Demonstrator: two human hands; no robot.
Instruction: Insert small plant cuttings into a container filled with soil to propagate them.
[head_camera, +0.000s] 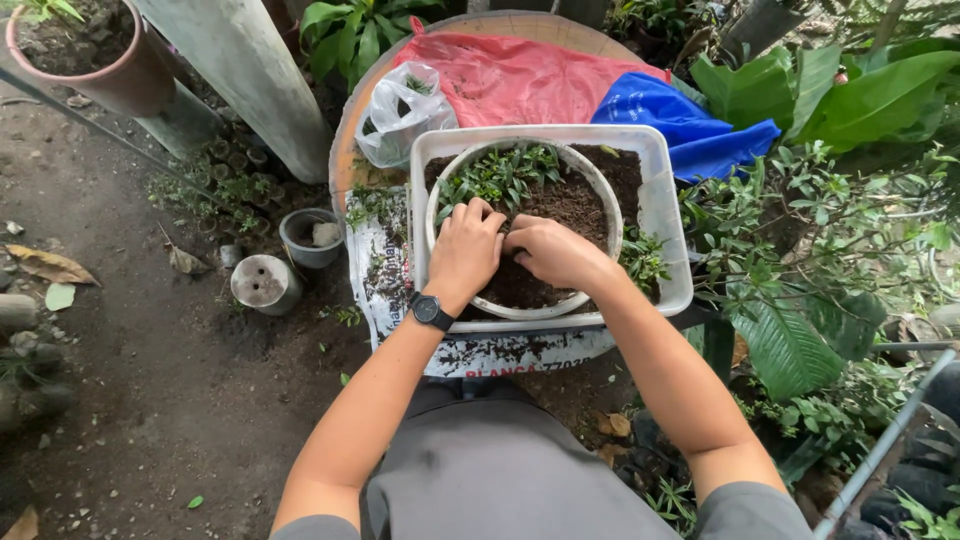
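A: Where are the hands in the white round pot (600, 190)?

B: Both are pressed into the dark soil (570, 205) at its centre. The left hand (466, 252) lies at about 7 o'clock from the middle, fingers curled down into the soil. The right hand (553, 252) sits at 5 o'clock, knuckles up, fingertips buried. They touch each other; neither is spread. Whether they pinch anything under the soil, I cannot tell.

A: And the seedlings?

B: The green seedlings (500, 172) stand at 11 o'clock in the pot, just beyond the left hand's fingertips, so the left is nearer. They run in a band along the far-left rim.

A: What surrounds it?

B: The pot sits inside a white rectangular tub (660, 205) that also holds soil. A clear plastic bag (400, 110) lies at 10 o'clock, red cloth (510, 80) at 12, blue cloth (680, 125) at 1. Leafy shrubs (800, 230) crowd the 3 o'clock side, close to the right forearm. Small grey pots (265, 282) stand on the ground at 9.
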